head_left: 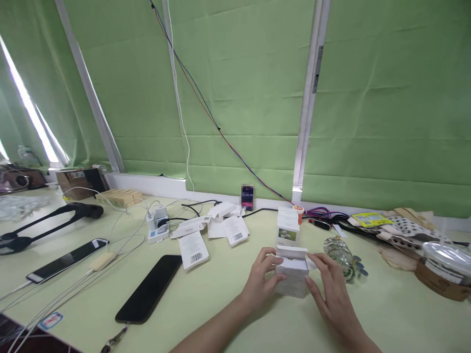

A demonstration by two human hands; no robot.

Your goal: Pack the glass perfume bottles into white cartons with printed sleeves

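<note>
A small white cardboard box (292,283) stands on the table in front of me, its top lid flap raised at the back. My left hand (262,278) grips its left side, the thumb on the front and the fingers at the upper edge. On the other side my right hand (328,286) holds the box at its right edge, with fingertips at a small side flap. Just behind stands a row of similar white boxes (288,234), the nearest with a picture on its face. What lies inside the held box cannot be made out.
To the left lie flattened white cartons (193,250), a black phone (150,289), a power strip (158,225) and charging cables. Right of my hands are a clear coiled item (339,255), dotted fabric (408,230) and a lidded plastic cup (445,269). A small propped screen (248,197) stands at the back.
</note>
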